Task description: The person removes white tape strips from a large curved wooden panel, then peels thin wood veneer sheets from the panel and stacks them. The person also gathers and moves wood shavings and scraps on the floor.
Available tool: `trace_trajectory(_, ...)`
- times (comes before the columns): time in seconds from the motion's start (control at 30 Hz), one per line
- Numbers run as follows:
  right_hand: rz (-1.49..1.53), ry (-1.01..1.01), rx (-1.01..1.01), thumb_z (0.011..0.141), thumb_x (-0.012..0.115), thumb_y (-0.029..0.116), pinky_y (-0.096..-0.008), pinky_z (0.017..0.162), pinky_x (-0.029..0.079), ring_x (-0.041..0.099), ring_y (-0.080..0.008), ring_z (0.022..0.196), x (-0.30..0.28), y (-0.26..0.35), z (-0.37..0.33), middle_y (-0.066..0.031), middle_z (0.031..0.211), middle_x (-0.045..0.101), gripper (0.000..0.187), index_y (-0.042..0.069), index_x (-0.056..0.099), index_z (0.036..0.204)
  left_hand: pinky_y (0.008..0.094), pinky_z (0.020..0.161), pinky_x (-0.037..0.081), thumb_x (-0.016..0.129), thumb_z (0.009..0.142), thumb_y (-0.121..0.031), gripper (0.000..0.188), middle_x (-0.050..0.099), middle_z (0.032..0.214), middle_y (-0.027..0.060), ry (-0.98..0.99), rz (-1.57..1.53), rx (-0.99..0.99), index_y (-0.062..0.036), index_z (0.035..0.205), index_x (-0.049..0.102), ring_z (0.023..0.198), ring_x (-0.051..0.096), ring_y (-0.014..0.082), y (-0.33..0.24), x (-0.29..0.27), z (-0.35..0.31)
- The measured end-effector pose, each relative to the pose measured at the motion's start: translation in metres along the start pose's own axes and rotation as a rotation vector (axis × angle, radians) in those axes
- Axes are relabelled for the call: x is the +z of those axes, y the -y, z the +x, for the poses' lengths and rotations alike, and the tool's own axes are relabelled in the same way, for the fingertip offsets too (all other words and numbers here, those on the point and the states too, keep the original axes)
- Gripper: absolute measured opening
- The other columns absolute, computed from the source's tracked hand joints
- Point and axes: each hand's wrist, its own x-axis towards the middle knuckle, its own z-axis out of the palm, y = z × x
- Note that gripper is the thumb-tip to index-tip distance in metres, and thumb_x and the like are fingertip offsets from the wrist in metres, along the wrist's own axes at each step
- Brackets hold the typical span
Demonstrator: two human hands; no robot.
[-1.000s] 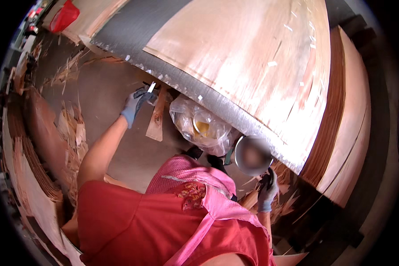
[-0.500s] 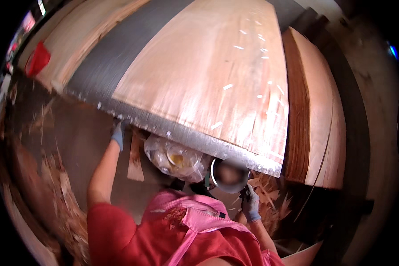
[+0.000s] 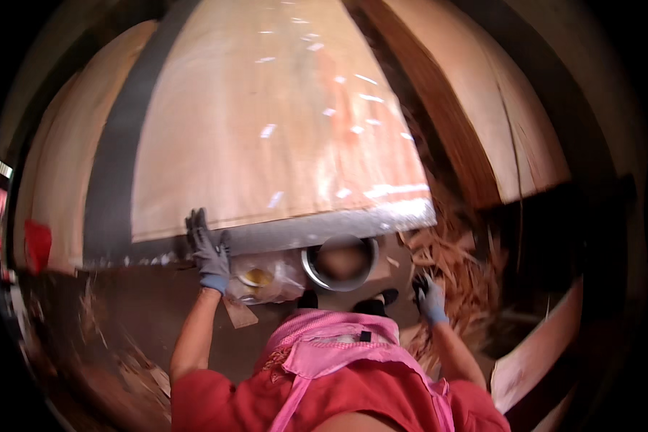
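Note:
My left hand [image 3: 209, 248], in a grey glove with a blue cuff, lies at the near edge of the worktable, fingers stretched out over the dark metal border [image 3: 281, 234]. A large sheet of pale wood veneer [image 3: 259, 137] covers the tabletop beyond it, dotted with small white strips. My right hand [image 3: 430, 297], gloved as well, hangs low at the right, over wood scraps and apart from the table. Its dark fingers are blurred, so their grip does not show. Between my hands, a round metal bucket [image 3: 307, 268] stands below the table edge.
Beside the bucket sits a clear plastic bag [image 3: 284, 284] holding a yellowish round container. Broken veneer scraps [image 3: 457, 259] litter the floor at right. A thick veneer stack [image 3: 453, 129] stands beyond them. A red object [image 3: 37, 245] hangs at the far left.
My view has turned, and the table edge now runs more level. My left hand has come up from beneath the edge onto it. My right hand is farther from the bucket.

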Motion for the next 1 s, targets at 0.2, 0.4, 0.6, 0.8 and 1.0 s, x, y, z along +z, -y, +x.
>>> trace_trajectory(0.2, -0.185, -0.100, 0.305, 0.081, 0.057, 0.011, -0.0459, 0.071, 0.048, 0.061, -0.0409, 0.087, -0.063, -0.069, 0.046, -0.0214, 0.090, 0.064, 0.019, 0.008, 0.056, 0.101, 0.0481, 0.115, 0.014, 0.051, 0.091, -0.037, 0.068, 0.019, 0.154, 0.0149, 0.300, -0.018, 0.451, -0.0124, 0.148, 0.023, 0.141, 0.017, 0.0373, -0.153, 0.095, 0.050)
trace_trajectory(0.4, -0.241, -0.301, 0.563, 0.085, 0.053, 0.008, -0.0449, 0.084, 0.047, 0.059, -0.0399, 0.100, -0.162, -0.228, 0.065, -0.0244, 0.105, 0.062, 0.038, 0.006, 0.051, 0.123, 0.0493, 0.115, 0.010, 0.047, 0.092, -0.042, 0.069, 0.016, 0.156, 0.0115, 0.418, 0.233, 0.572, -0.0162, 0.150, 0.019, 0.143, 0.013, 0.0348, -0.267, 0.197, 0.077)
trace_trajectory(0.6, -0.437, -0.283, 0.872, 0.088, 0.055, 0.020, -0.0457, 0.090, 0.046, 0.057, -0.0401, 0.105, -0.223, -0.395, 0.107, -0.0214, 0.115, 0.060, 0.049, 0.012, 0.039, 0.134, 0.0523, 0.114, 0.006, 0.048, 0.090, -0.041, 0.069, 0.015, 0.156, 0.0109, 0.495, 0.391, 0.602, -0.0166, 0.149, 0.023, 0.143, 0.012, 0.0341, -0.281, 0.236, 0.067)
trace_trajectory(0.8, -0.565, -0.281, 1.041, 0.086, 0.056, 0.030, -0.0473, 0.096, 0.042, 0.052, -0.0341, 0.116, -0.241, -0.528, 0.166, -0.0159, 0.130, 0.052, 0.060, 0.015, 0.033, 0.140, 0.0517, 0.114, 0.004, 0.046, 0.087, -0.035, 0.068, 0.019, 0.154, 0.0162, 0.543, 0.371, 0.587, -0.0081, 0.147, 0.028, 0.143, 0.014, 0.0349, -0.291, 0.234, 0.071)
trace_trajectory(1.0, -0.549, -0.237, 1.064, 0.087, 0.055, 0.031, -0.0475, 0.096, 0.042, 0.052, -0.0378, 0.117, -0.247, -0.593, 0.176, -0.0176, 0.131, 0.052, 0.068, 0.019, 0.023, 0.146, 0.0518, 0.114, 0.005, 0.039, 0.090, -0.043, 0.068, 0.020, 0.153, 0.0179, 0.567, 0.367, 0.596, -0.0045, 0.145, 0.029, 0.142, 0.014, 0.0364, -0.302, 0.242, 0.076)
